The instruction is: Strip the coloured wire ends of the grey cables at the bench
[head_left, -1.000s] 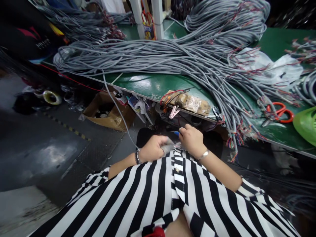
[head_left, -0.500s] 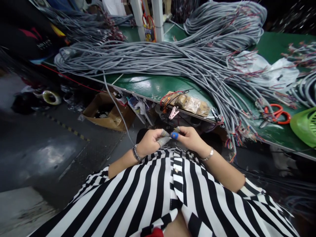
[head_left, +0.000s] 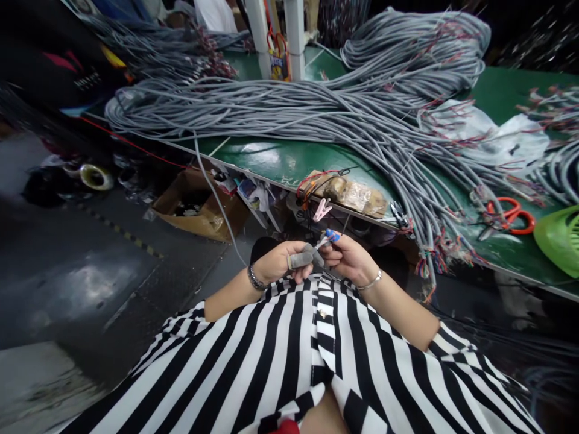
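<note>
My left hand, with grey finger covers, is closed on the end of a grey cable that hangs from the bench and runs down behind my left wrist. Past its fingertips a short pale end with thin wires sticks out to the right. My right hand, a blue cover on one fingertip, pinches these wires. Both hands are close together in front of my striped shirt, below the bench edge.
A large bundle of grey cables lies across the green bench. Orange-handled scissors and a green basket are on the right. A pink clip is at the bench edge; a cardboard box stands below.
My right hand has turned and its blue-covered fingertip has risen. The pale cable end and its wires now show between the hands. The whole view has shifted slightly.
</note>
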Action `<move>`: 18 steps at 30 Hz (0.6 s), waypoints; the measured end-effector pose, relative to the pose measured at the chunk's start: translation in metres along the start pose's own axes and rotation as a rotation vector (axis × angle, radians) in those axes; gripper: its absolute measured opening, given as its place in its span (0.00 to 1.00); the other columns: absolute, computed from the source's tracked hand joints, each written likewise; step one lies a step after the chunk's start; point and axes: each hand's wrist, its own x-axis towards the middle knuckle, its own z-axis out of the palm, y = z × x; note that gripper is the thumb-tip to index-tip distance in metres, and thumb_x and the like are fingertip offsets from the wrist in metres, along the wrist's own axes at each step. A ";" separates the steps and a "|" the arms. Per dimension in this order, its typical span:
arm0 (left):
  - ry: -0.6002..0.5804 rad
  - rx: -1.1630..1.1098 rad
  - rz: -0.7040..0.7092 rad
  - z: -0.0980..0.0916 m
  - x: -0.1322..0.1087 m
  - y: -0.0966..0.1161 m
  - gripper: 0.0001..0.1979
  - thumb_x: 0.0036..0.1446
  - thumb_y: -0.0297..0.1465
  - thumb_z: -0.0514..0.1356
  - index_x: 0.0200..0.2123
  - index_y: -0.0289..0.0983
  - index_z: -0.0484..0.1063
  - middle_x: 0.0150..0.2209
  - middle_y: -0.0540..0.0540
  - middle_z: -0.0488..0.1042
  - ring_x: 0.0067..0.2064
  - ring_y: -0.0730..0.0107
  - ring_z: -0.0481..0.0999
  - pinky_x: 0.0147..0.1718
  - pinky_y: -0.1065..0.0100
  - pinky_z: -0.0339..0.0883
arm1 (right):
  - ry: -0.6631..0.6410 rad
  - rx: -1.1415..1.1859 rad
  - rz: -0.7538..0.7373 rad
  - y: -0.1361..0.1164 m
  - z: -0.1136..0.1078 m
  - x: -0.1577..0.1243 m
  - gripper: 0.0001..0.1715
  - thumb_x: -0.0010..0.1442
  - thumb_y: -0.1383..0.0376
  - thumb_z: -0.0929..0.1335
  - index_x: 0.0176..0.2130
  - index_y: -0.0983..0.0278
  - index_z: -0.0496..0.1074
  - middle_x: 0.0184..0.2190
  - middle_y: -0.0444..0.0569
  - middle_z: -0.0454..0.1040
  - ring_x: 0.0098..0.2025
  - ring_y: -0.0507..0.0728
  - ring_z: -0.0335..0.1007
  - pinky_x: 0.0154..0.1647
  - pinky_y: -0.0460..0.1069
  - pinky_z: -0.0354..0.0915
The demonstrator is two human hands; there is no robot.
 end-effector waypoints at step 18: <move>0.309 0.922 0.358 -0.012 -0.004 -0.001 0.09 0.54 0.35 0.60 0.32 0.36 0.77 0.27 0.46 0.76 0.31 0.71 0.74 0.33 0.72 0.66 | 0.368 -1.391 -0.443 -0.016 0.001 -0.014 0.17 0.58 0.56 0.65 0.24 0.64 0.65 0.23 0.45 0.65 0.27 0.51 0.58 0.30 0.47 0.56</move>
